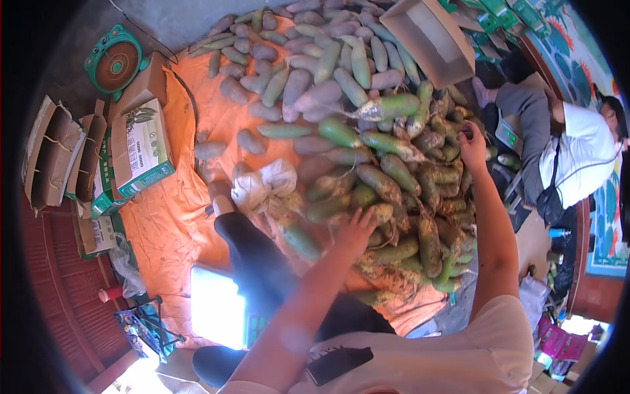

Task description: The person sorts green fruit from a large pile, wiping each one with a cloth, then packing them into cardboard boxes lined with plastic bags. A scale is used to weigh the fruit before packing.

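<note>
A big heap of long green radishes, many muddy and with thin roots, lies in front of me. My left hand rests with its fingers stretched over a yellowish-green radish at the near side of the heap. At the heap's right edge is my right hand, its fingers curled in beside the radishes; whatever they hold is hidden. A pale crumpled bundle sits to the left of the heap, by my leg.
Duller, purplish-looking radishes spread across the orange sheet farther back. An open cardboard box stands behind the heap. Printed radish boxes and a green fan are on the left. Another person sits at the right near a scale.
</note>
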`<state>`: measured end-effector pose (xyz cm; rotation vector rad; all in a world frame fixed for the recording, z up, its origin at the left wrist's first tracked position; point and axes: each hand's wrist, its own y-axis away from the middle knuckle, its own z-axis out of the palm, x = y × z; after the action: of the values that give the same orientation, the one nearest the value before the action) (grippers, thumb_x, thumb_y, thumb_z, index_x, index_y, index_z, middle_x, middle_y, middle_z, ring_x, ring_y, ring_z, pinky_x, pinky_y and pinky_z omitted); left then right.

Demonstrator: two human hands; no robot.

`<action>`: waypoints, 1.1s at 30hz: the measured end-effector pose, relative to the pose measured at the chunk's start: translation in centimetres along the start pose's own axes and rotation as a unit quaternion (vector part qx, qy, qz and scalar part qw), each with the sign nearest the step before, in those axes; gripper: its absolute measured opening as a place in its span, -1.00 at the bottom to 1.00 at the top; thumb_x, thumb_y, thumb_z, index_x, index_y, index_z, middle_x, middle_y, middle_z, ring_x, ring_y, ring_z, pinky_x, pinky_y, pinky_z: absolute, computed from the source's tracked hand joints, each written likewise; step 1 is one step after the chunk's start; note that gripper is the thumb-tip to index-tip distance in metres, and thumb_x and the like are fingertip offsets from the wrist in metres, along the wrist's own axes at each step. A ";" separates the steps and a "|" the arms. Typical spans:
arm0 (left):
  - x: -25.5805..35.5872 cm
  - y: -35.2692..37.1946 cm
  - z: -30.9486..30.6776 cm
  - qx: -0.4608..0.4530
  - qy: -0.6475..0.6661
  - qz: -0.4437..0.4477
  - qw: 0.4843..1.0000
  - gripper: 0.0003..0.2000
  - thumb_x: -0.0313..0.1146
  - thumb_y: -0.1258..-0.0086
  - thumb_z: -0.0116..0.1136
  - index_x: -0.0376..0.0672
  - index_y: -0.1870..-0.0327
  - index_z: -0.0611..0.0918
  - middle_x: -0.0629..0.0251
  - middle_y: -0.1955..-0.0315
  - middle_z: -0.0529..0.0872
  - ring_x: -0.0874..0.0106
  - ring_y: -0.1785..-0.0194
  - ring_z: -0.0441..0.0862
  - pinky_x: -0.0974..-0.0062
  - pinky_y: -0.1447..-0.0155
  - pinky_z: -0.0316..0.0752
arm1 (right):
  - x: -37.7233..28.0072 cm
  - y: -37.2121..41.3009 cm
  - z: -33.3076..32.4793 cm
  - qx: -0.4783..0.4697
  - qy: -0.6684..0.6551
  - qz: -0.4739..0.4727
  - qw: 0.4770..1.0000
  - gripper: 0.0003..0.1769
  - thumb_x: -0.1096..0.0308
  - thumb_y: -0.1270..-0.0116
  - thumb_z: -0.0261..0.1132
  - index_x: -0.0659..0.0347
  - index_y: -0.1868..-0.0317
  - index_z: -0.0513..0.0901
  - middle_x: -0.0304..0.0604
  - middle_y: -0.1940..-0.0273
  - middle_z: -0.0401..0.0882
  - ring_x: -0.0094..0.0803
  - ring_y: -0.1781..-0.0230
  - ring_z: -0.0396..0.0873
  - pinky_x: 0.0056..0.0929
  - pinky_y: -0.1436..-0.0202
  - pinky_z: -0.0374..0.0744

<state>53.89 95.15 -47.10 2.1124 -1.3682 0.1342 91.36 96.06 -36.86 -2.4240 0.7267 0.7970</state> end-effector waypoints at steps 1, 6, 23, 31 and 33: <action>0.2 0.1 -0.3 -0.023 -0.001 0.009 1.000 -0.23 -0.50 -0.28 0.00 0.03 -0.50 -0.04 0.26 -0.51 -0.20 0.15 -0.53 -0.10 0.18 -0.43 0.15 | 0.3 -1.6 0.1 0.005 0.028 -0.013 1.000 -0.62 0.47 -0.19 0.17 0.20 -0.06 0.53 0.01 0.11 0.63 -0.15 0.12 0.62 -0.33 0.05 0.55; 1.0 -1.4 1.7 0.013 -0.004 -0.032 0.999 -0.28 -0.54 -0.34 -0.09 0.05 -0.51 -0.07 0.30 -0.51 -0.23 0.22 -0.54 -0.17 0.19 -0.46 0.10 | 1.3 -8.1 0.7 0.019 0.113 -0.051 0.992 -0.54 0.45 -0.12 0.21 0.20 -0.10 0.48 0.09 0.01 0.56 -0.01 -0.03 0.52 -0.21 -0.10 0.48; 0.7 -4.6 3.2 0.123 -0.113 -0.049 0.985 -0.28 -0.49 -0.28 0.02 0.27 -0.46 0.11 0.45 -0.50 -0.14 0.13 -0.50 -0.07 0.06 -0.45 0.10 | 7.0 -20.0 1.2 -0.036 0.312 0.039 0.949 -0.29 0.37 -0.07 0.20 0.11 -0.32 0.30 0.15 -0.28 0.31 0.00 -0.26 0.36 -0.22 -0.31 0.37; 0.6 -5.1 2.2 0.033 -0.047 -0.050 0.997 -0.14 -0.62 -0.25 0.01 0.29 -0.51 -0.08 0.38 -0.51 -0.27 0.03 -0.52 -0.16 -0.22 -0.41 0.00 | 10.4 -22.8 2.9 -0.039 0.349 0.033 0.936 -0.19 0.37 -0.03 0.21 -0.05 -0.39 0.26 0.12 -0.37 0.19 -0.03 -0.32 0.30 -0.24 -0.35 0.33; 0.6 -5.3 2.5 0.050 -0.026 -0.048 0.997 -0.15 -0.62 -0.25 0.00 0.29 -0.50 -0.05 0.38 -0.51 -0.27 0.03 -0.51 -0.15 -0.25 -0.39 0.01 | 10.0 -22.9 2.7 -0.044 0.381 0.048 0.922 -0.19 0.31 -0.05 0.20 -0.08 -0.40 0.24 0.11 -0.39 0.15 -0.04 -0.33 0.29 -0.25 -0.36 0.32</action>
<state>58.11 94.81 -51.17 2.2753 -1.3110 0.1117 111.26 111.33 -38.95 -2.7903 1.1050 -0.1380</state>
